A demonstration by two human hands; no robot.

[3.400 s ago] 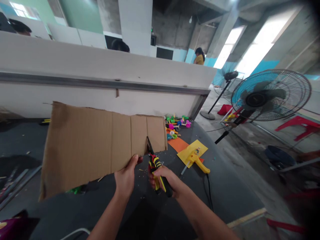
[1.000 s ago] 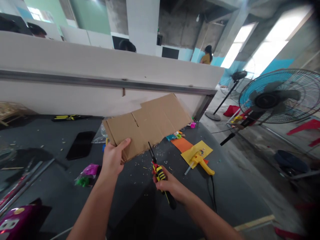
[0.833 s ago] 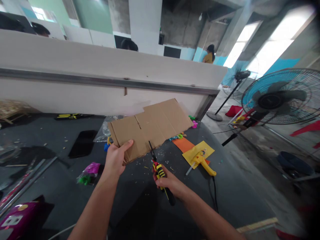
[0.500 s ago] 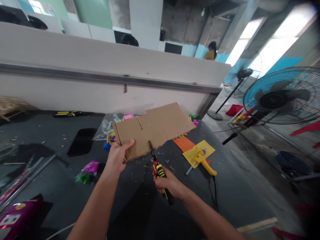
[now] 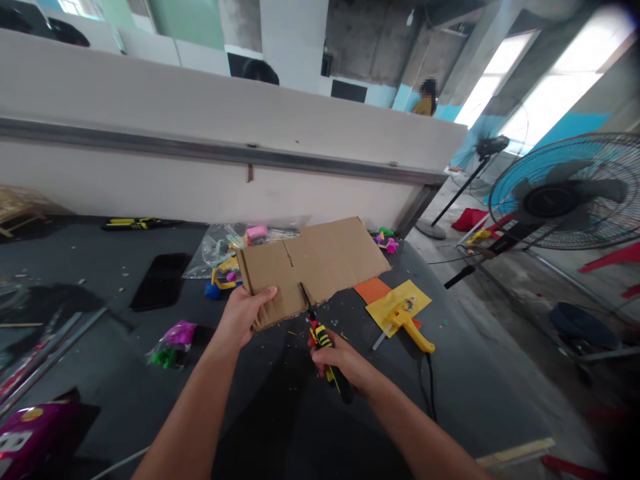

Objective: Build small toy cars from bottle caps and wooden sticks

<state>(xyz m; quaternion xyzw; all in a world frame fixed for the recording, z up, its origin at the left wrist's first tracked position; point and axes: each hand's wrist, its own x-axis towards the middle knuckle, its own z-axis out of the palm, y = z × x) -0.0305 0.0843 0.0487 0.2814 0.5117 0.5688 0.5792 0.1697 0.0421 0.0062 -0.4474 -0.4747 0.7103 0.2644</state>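
My left hand (image 5: 244,315) grips a piece of brown cardboard (image 5: 330,257) by its lower left corner, thumb on top. The cardboard is tilted above the dark table and has a short slit near its upper edge. My right hand (image 5: 340,360) is closed around the black-and-yellow handles of long-nose pliers (image 5: 324,339). Their narrow dark jaws reach over the cardboard's near edge, between my two hands. Whether the jaws are closed on the cardboard I cannot tell. Small scraps lie on the table below.
A yellow glue gun (image 5: 407,325) rests on yellow (image 5: 421,293) and orange sheets at the right. Left are a black phone (image 5: 161,281), bagged purple and green pieces (image 5: 175,340) and other pliers (image 5: 135,224). A partition (image 5: 200,180) stands behind; a fan (image 5: 555,200) stands right.
The cardboard and my left hand have shifted slightly right and lower. The pliers in my right hand have moved a little right; both grips are kept.
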